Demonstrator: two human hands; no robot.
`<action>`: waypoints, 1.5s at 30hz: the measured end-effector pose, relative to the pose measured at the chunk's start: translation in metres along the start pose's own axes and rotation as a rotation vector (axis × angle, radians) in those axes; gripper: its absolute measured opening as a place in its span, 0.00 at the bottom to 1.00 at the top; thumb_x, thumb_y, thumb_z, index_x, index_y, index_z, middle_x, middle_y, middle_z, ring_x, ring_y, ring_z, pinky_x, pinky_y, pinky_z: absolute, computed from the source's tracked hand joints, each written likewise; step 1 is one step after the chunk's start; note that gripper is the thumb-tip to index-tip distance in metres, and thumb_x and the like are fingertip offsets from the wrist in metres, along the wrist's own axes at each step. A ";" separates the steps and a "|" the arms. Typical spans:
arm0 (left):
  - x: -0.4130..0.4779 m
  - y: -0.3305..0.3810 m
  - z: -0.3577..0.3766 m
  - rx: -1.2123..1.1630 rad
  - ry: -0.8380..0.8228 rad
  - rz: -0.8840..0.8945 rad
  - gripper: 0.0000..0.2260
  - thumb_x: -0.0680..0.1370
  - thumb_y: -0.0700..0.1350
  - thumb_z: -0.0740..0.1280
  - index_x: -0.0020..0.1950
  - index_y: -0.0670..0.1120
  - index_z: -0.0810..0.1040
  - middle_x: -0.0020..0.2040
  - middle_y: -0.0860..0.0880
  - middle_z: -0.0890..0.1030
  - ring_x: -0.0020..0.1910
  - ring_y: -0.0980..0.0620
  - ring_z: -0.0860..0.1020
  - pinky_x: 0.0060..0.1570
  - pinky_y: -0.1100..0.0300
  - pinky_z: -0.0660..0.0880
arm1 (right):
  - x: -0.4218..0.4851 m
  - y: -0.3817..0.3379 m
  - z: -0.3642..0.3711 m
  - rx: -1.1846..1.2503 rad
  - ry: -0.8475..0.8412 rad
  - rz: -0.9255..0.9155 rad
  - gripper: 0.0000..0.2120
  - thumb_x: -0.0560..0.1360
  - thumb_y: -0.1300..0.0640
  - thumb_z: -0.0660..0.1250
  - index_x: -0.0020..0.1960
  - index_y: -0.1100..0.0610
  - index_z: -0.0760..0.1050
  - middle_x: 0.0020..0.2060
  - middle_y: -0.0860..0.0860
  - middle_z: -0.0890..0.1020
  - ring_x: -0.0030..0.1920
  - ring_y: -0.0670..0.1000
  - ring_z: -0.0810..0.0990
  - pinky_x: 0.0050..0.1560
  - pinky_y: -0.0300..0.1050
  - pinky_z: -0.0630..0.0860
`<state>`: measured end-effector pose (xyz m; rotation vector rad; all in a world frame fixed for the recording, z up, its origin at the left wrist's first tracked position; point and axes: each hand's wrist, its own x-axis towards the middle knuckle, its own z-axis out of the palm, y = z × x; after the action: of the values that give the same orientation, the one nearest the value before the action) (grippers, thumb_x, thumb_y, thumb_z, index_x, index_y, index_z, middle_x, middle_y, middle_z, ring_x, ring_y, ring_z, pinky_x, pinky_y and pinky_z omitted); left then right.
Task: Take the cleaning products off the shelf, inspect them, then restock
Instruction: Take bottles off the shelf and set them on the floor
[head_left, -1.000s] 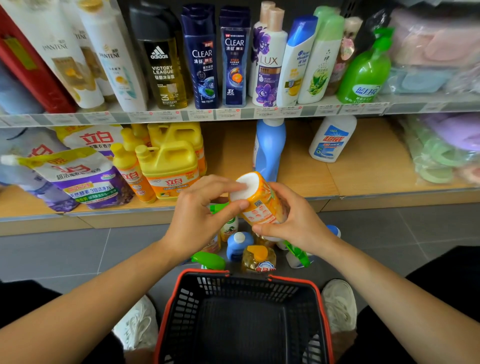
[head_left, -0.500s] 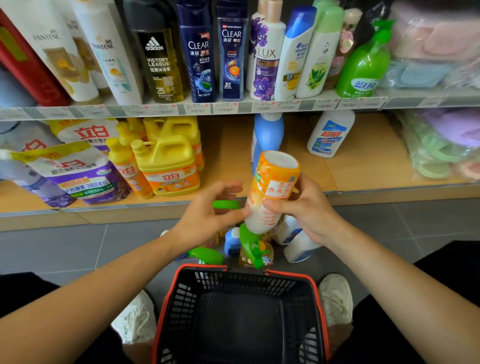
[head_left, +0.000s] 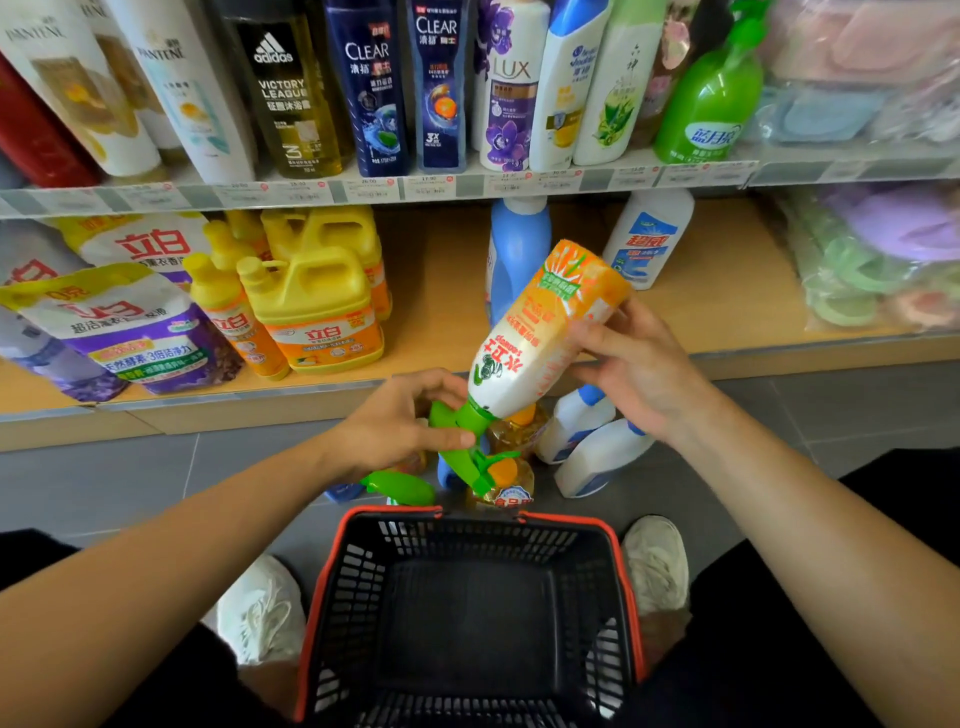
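Observation:
An orange and white spray bottle (head_left: 540, 332) with a green trigger head hangs upside down and tilted in front of the lower shelf (head_left: 727, 280). My right hand (head_left: 639, 369) grips its orange body from the right. My left hand (head_left: 400, 426) pinches the green trigger head at the bottle's low end. Below them, several cleaning bottles (head_left: 587, 441) stand or lie on the grey floor. A blue bottle (head_left: 519, 249) and a white bottle (head_left: 647, 239) stand on the lower shelf.
A black basket with a red rim (head_left: 467, 519) sits between my shoes, with nothing in it. Yellow detergent jugs (head_left: 311, 296) and refill bags (head_left: 124, 322) fill the shelf's left part. Shampoo bottles (head_left: 374, 88) line the upper shelf. Bagged sponges (head_left: 878, 260) lie at right.
The spray bottle has turned over from base toward me to label showing, trigger head down. My left hand moved from the base to the trigger head; my right hand shifted up the body.

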<state>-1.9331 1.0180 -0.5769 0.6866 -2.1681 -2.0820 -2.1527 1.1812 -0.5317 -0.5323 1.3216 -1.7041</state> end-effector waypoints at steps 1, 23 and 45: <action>0.000 0.001 0.000 0.020 0.033 0.027 0.20 0.63 0.44 0.82 0.53 0.50 0.82 0.48 0.51 0.81 0.48 0.47 0.77 0.51 0.45 0.74 | 0.000 -0.003 -0.005 -0.005 0.013 0.023 0.38 0.62 0.54 0.84 0.68 0.55 0.73 0.61 0.54 0.81 0.62 0.57 0.81 0.53 0.56 0.81; 0.044 0.026 0.015 -0.044 0.123 0.167 0.15 0.74 0.47 0.72 0.58 0.43 0.82 0.48 0.44 0.87 0.45 0.47 0.86 0.42 0.59 0.82 | -0.021 0.031 -0.103 -0.656 0.187 0.213 0.15 0.70 0.45 0.77 0.55 0.44 0.82 0.48 0.43 0.87 0.51 0.41 0.84 0.51 0.39 0.79; 0.119 -0.070 0.097 1.271 -0.045 0.320 0.19 0.70 0.66 0.73 0.57 0.59 0.84 0.47 0.52 0.82 0.55 0.49 0.77 0.41 0.57 0.66 | -0.015 0.081 -0.130 -1.373 0.308 0.062 0.09 0.76 0.61 0.73 0.56 0.58 0.82 0.54 0.55 0.81 0.54 0.56 0.79 0.48 0.40 0.65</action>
<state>-2.0541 1.0672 -0.6835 0.2388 -3.1554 -0.3823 -2.2139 1.2615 -0.6479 -0.9539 2.6163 -0.5899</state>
